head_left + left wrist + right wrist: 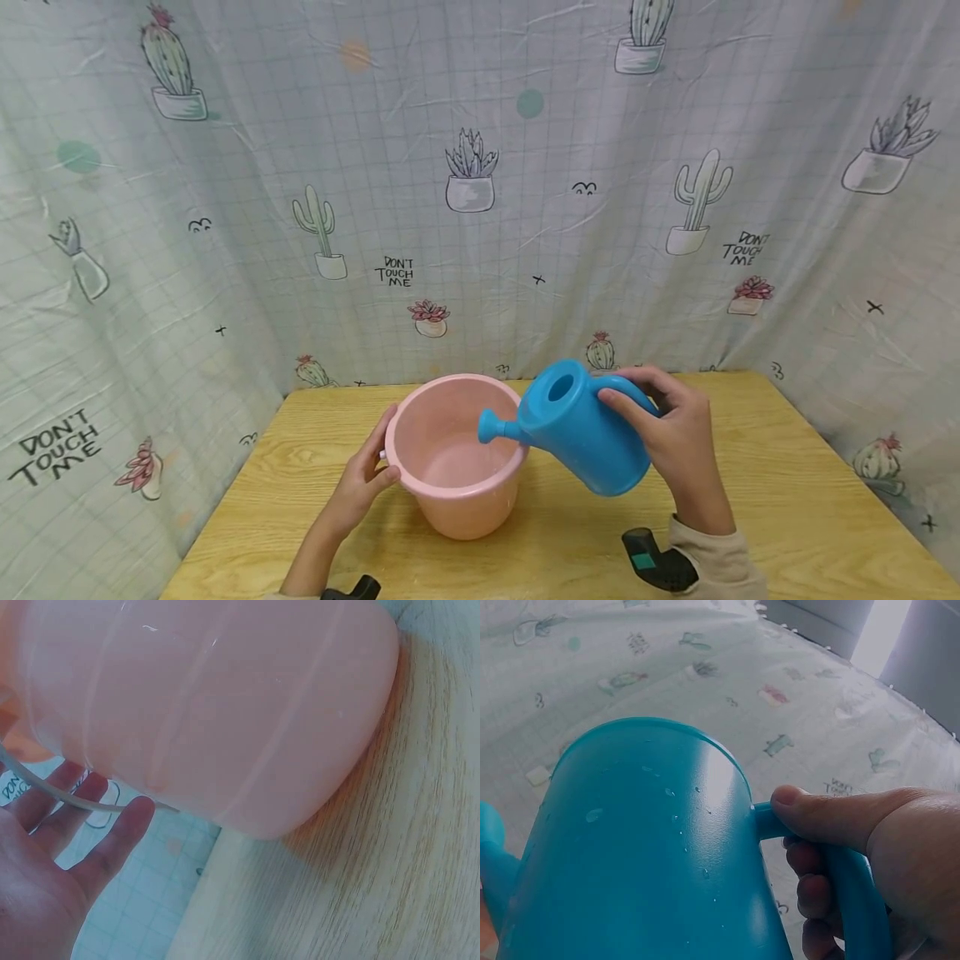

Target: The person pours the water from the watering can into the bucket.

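Note:
A pink bucket stands upright on the table. Along its left side my left hand touches the rim, with fingers spread and fairly straight. The left wrist view shows that hand beside the bucket wall, near the thin bail handle. My right hand grips the handle of a blue watering can, held off the table and tilted left. Its spout head hangs over the bucket's opening; no stream shows. In the right wrist view, the fingers curl round the can's handle and droplets dot its side.
The wood-grain table extends on both sides of the bucket. A curtain printed with cacti hangs behind the table and along its left and right sides. Dark wrist devices sit on both wrists.

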Demonstrator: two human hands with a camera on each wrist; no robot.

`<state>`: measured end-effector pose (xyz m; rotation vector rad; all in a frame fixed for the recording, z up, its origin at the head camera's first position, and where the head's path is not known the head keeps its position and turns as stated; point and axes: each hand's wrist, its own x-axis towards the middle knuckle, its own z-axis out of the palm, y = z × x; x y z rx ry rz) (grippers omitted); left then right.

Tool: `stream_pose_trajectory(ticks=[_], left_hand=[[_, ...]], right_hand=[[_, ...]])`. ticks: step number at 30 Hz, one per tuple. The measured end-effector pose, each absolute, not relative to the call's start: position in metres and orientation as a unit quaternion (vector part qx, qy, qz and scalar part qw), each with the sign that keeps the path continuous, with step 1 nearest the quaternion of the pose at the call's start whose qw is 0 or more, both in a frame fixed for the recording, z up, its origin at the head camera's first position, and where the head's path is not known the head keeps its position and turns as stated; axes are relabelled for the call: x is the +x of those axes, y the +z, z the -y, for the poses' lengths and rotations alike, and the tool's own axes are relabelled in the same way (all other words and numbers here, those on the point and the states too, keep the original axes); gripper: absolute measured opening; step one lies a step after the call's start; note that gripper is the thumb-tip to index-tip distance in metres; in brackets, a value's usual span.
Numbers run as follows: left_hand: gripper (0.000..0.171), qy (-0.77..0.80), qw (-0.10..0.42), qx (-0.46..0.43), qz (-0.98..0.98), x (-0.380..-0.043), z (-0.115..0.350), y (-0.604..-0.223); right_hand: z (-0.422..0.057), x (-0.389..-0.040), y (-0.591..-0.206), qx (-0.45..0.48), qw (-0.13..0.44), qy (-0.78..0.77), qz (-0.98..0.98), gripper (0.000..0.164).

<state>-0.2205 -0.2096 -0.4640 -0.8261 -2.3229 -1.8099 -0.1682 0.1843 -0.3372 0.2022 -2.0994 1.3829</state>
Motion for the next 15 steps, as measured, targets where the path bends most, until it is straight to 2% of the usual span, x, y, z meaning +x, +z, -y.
stream_pose_trajectory(ticks=[15], left_hand=[[0.073,-0.590,0.041,-0.262,0.763,-0.2180,0.2086,-0.4613]], right_hand=[[-0.1831,-0.1663,-0.3359,0.059,0.299,0.528,0.793,0.020]])
